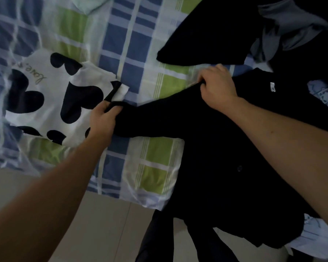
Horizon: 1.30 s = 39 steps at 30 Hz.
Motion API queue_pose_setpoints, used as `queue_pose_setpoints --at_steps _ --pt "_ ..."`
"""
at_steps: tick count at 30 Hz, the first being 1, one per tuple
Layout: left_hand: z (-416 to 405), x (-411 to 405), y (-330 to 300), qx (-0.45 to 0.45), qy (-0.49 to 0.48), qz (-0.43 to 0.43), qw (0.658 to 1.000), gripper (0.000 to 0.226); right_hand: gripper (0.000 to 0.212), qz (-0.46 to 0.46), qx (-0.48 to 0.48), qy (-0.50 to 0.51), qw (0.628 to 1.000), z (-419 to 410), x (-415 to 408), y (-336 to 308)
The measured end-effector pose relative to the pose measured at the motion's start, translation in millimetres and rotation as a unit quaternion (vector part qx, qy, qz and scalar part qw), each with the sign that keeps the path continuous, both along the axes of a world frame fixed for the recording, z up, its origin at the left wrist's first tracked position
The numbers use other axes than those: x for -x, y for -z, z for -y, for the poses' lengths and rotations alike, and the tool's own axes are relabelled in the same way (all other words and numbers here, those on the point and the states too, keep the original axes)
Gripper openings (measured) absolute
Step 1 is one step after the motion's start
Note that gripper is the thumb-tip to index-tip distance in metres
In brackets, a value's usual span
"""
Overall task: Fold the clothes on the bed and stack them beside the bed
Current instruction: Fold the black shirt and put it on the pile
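Observation:
A black long-sleeved garment (pixel 225 157) with a small white neck label lies spread on the bed, its lower part hanging over the front edge. My left hand (pixel 102 120) grips the cuff end of its sleeve, which stretches out to the left. My right hand (pixel 216 86) pinches the same sleeve near the shoulder. A folded white top with black hearts (pixel 51 103) lies on the bed just left of my left hand.
The bed carries a blue, green and white checked sheet (pixel 133 59). Another black garment (pixel 206 35) and a grey one (pixel 292 29) are heaped at the back right. Pale tiled floor (pixel 95 229) shows below the bed edge.

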<state>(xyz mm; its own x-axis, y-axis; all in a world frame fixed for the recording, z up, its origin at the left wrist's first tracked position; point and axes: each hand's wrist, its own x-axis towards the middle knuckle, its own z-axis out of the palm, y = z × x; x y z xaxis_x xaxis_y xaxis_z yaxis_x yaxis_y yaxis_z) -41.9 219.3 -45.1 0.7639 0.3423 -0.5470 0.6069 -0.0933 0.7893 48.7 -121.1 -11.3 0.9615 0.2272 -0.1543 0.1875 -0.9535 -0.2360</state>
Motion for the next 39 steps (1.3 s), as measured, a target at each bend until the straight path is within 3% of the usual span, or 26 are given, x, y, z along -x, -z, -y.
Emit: queue_pose_setpoints --at_steps 2,5,8,11,17,21,23,26,29,31,33,36,39 --pt "4.2 -2.5 -1.8 0.067 -0.005 -0.019 0.998 0.040 0.024 -0.035 0.009 0.002 0.999 5.3 4.3 1.2" --pt "5.7 -13.7 -1.9 0.261 -0.016 -0.082 0.962 0.057 0.028 -0.087 0.059 0.010 0.994 11.2 4.8 1.9" --pt "3.0 -25.5 -0.3 0.303 0.014 -0.134 0.943 0.066 0.038 -0.072 0.074 0.033 0.994 10.3 0.2 -1.4" --pt "11.1 -35.3 0.0 0.239 0.064 -0.169 0.954 0.039 0.033 -0.141 0.102 0.032 0.984 5.9 -8.7 -3.0" --pt "21.6 -54.1 -6.9 0.100 0.213 -0.186 0.954 0.031 0.028 -0.186 0.149 -0.021 0.971 7.7 -12.1 -8.1" --pt "29.9 -53.3 -2.6 -0.070 0.225 -0.066 0.970 0.015 0.030 -0.119 0.129 -0.029 0.984 15.5 -4.9 -7.6" --pt "30.5 -46.5 -6.2 -0.075 0.132 0.006 0.988 0.019 0.026 -0.007 0.080 0.008 0.997 19.3 3.3 -6.4" --pt "25.1 -31.3 -3.8 -0.031 0.038 0.006 0.999 0.030 0.019 0.114 -0.075 0.095 0.986 17.4 29.9 -10.0" --pt "20.4 -14.6 4.8 -0.049 0.070 -0.015 0.996 0.033 0.008 -0.022 -0.224 0.134 0.965 3.4 74.7 -2.6" --pt "19.8 -12.6 3.9 -0.032 0.054 -0.030 0.998 0.033 0.017 -0.157 -0.313 0.178 0.920 -5.3 102.3 10.0" --pt "18.7 -15.5 1.2 0.036 0.019 -0.076 0.996 0.035 0.028 -0.230 -0.332 0.244 0.882 -7.3 117.4 27.6" --pt "19.5 -14.3 -11.0 0.209 -0.027 -0.153 0.966 0.040 0.034 -0.252 -0.336 0.355 0.835 -4.6 125.3 43.9" --pt "26.3 -11.3 -24.6 0.293 -0.024 -0.153 0.943 0.042 0.024 -0.231 -0.353 0.411 0.809 0.4 133.1 49.7"
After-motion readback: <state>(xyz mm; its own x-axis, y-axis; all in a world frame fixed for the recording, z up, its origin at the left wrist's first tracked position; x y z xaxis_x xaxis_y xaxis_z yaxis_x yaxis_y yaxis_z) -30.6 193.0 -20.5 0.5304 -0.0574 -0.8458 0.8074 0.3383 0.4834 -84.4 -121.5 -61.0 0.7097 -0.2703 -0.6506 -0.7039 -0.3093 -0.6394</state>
